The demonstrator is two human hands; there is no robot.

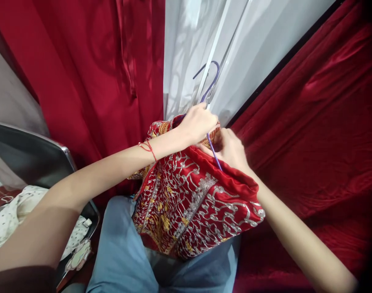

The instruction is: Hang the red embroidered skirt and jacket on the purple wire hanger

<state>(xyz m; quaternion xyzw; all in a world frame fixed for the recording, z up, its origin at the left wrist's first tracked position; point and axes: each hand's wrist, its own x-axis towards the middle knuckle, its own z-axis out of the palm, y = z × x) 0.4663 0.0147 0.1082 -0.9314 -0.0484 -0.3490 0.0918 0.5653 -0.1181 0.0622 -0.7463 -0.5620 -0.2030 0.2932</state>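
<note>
A red garment [188, 195] with silver and gold embroidery and a smooth red lining edge hangs in front of my lap. Running into its opening is a purple clothes hanger [215, 75], its hook upward and one arm slanting down over the lining. My left hand [199, 122] is closed around the hanger just below the hook, at the garment's top edge. Beside it, my right hand [233, 148] has its fingers closed on the garment's upper edge, with the thumb inside the opening. Part of the hanger is hidden by my hands and the cloth.
Red curtains [91, 61] hang on the left, with red cloth [320, 134] on the right and white drapes [186, 49] between. At the lower left, a black chair [29, 150] holds a white dotted cloth [72, 236]. My legs in blue trousers [121, 244] are below the garment.
</note>
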